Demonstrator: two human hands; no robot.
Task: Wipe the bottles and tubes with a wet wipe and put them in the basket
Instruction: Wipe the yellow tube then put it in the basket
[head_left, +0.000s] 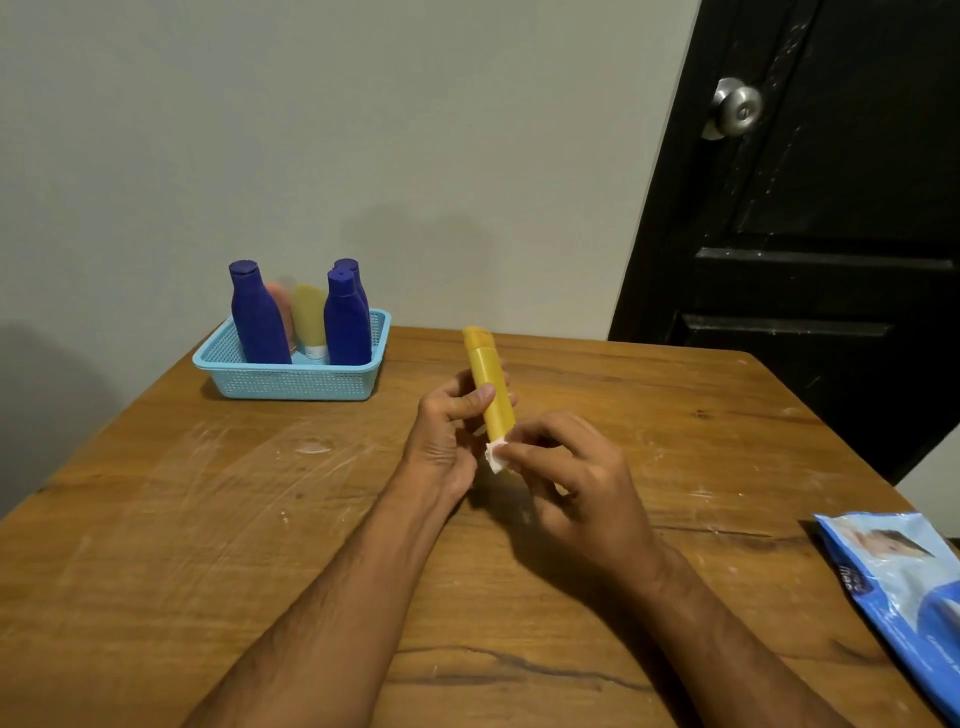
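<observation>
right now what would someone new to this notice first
Probably the yellow tube held up at mid-table: the left hand grips it while the right hand pinches a white wet wipe against its lower end. Next, the blue basket at the table's far left, holding three purple bottles and two tubes. A blue wipes pack lies at the right edge.

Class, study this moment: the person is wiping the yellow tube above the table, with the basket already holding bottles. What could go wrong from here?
The left hand holds the yellow tube only around its middle, so a push from the wet wipe in the right hand might make it slip. The blue basket is crowded with upright bottles; adding the tube could topple one.
</observation>
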